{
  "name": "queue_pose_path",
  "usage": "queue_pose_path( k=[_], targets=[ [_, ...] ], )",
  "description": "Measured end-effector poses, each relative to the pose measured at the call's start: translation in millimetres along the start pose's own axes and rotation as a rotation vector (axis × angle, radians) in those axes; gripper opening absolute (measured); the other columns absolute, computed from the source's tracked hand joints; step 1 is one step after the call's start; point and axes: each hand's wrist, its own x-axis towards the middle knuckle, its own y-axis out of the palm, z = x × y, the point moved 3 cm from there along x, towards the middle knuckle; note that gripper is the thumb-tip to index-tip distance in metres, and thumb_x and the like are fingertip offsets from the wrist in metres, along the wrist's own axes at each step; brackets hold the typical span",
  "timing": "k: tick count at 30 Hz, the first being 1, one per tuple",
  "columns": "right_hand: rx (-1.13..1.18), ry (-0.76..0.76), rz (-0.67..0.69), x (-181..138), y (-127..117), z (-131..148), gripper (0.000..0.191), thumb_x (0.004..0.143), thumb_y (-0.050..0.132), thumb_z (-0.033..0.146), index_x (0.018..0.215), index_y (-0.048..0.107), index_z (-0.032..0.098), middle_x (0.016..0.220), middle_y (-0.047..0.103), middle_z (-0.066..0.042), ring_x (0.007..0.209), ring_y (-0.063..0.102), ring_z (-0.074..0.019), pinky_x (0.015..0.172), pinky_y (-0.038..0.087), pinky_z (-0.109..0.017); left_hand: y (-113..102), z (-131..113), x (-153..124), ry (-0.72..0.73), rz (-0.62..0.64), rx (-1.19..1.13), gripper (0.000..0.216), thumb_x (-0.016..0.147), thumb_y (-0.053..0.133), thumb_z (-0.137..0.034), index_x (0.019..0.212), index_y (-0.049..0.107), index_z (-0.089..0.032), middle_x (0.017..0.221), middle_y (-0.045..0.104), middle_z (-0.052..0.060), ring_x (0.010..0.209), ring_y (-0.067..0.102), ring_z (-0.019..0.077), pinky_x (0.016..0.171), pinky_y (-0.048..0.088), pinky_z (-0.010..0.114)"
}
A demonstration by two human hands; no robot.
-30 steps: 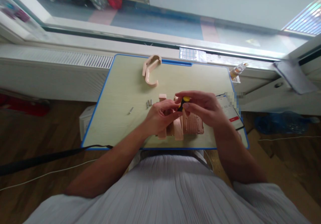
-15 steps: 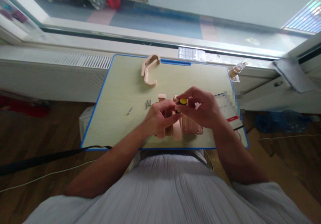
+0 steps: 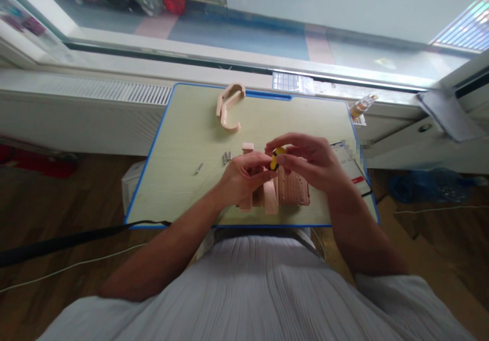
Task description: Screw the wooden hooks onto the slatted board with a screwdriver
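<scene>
Above the wooden parts, both hands meet at a stubby yellow-and-black screwdriver (image 3: 277,157); its tip is hidden. My right hand (image 3: 309,160) has its thumb against the handle, with the fingers curved loosely around the far side. My left hand (image 3: 244,175) pinches at the handle's left side, low down. Beneath them lie a pale curved wooden piece (image 3: 271,198), another pale wooden piece (image 3: 247,148) partly under my left hand, and a reddish ribbed wooden block (image 3: 294,188). Several screws (image 3: 226,157) lie left of my left hand, with one screw (image 3: 199,168) farther off.
Two curved wooden hooks (image 3: 229,109) rest near the back of the blue-edged table (image 3: 179,127). At the right edge lies a tablet-like screen (image 3: 349,170), partly blurred out. A bottle (image 3: 362,106) stands at the back right corner, and a black strap (image 3: 84,240) crosses the front left.
The yellow-and-black handle has turned and tilted, showing more yellow. My right fingers have loosened and shifted slightly right. My left hand stays at nearly the same spot.
</scene>
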Motion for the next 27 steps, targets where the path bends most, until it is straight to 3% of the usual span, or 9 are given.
queue_pose_path(
  k=[2, 7, 11, 16, 19, 23, 27],
  targets=[
    [-0.013, 0.012, 0.032, -0.3, -4.2, 1.9, 0.032, 0.097, 0.089, 0.048, 0.117, 0.087, 0.023, 0.105, 0.085, -0.006, 0.064, 0.064, -0.0109, 0.057, 0.052, -0.029, -0.4, 0.6, -0.2, -0.004, 0.005, 0.017, 0.030, 0.094, 0.092, -0.045, 0.116, 0.090, -0.024, 0.107, 0.084, 0.007, 0.096, 0.071, 0.0188, 0.088, 0.054, 0.032],
    [-0.171, -0.066, -0.113, -0.1, -2.9, -3.7, 0.031, 0.092, 0.094, 0.049, 0.109, 0.086, 0.023, 0.090, 0.082, -0.002, 0.065, 0.063, -0.0120, 0.059, 0.051, -0.030, -2.8, 3.8, -2.9, -0.023, -0.020, 0.100, 0.034, 0.094, 0.090, -0.050, 0.114, 0.088, -0.022, 0.100, 0.080, 0.006, 0.086, 0.065, 0.0170, 0.078, 0.051, 0.031],
    [-0.231, -0.109, -0.277, -1.9, 7.3, -9.2, 0.039, 0.085, 0.098, 0.052, 0.090, 0.070, 0.025, 0.078, 0.070, 0.003, 0.062, 0.058, -0.0116, 0.056, 0.046, -0.030, -3.6, 5.6, -4.3, -0.023, -0.044, 0.135, 0.036, 0.091, 0.092, -0.052, 0.108, 0.086, -0.021, 0.090, 0.075, 0.004, 0.079, 0.062, 0.0160, 0.072, 0.049, 0.030],
    [-0.236, -0.156, -0.380, -4.2, 17.9, -9.4, 0.054, 0.079, 0.102, 0.057, 0.082, 0.058, 0.027, 0.074, 0.061, 0.006, 0.061, 0.051, -0.0108, 0.054, 0.042, -0.030, -1.8, 5.2, -3.6, -0.006, -0.041, -0.003, 0.035, 0.088, 0.096, -0.050, 0.105, 0.086, -0.020, 0.096, 0.080, 0.006, 0.085, 0.068, 0.0172, 0.079, 0.055, 0.032],
    [-0.159, -0.107, -0.309, -2.9, 14.8, -6.5, 0.049, 0.080, 0.102, 0.056, 0.086, 0.064, 0.026, 0.079, 0.067, 0.004, 0.064, 0.055, -0.0111, 0.055, 0.043, -0.030, -0.9, 4.1, -2.3, -0.026, -0.040, -0.047, 0.034, 0.087, 0.097, -0.048, 0.103, 0.087, -0.020, 0.095, 0.080, 0.005, 0.084, 0.069, 0.0171, 0.078, 0.056, 0.032],
    [-0.080, -0.070, -0.091, -2.0, 4.5, 3.1, 0.034, 0.092, 0.093, 0.051, 0.111, 0.083, 0.025, 0.109, 0.082, -0.005, 0.074, 0.066, -0.0130, 0.061, 0.050, -0.031, 0.1, 2.2, -0.1, -0.015, -0.015, -0.051, 0.031, 0.088, 0.097, -0.045, 0.105, 0.088, -0.021, 0.102, 0.084, 0.007, 0.095, 0.074, 0.0195, 0.089, 0.060, 0.034],
    [-0.076, -0.072, -0.022, -3.6, -4.4, 7.5, 0.028, 0.098, 0.088, 0.047, 0.117, 0.089, 0.025, 0.109, 0.083, -0.006, 0.076, 0.069, -0.0137, 0.061, 0.053, -0.031, -0.4, 4.2, -0.1, -0.014, -0.023, -0.048, 0.031, 0.091, 0.095, -0.046, 0.106, 0.088, -0.021, 0.105, 0.084, 0.008, 0.095, 0.074, 0.0186, 0.090, 0.058, 0.033]
  ],
)
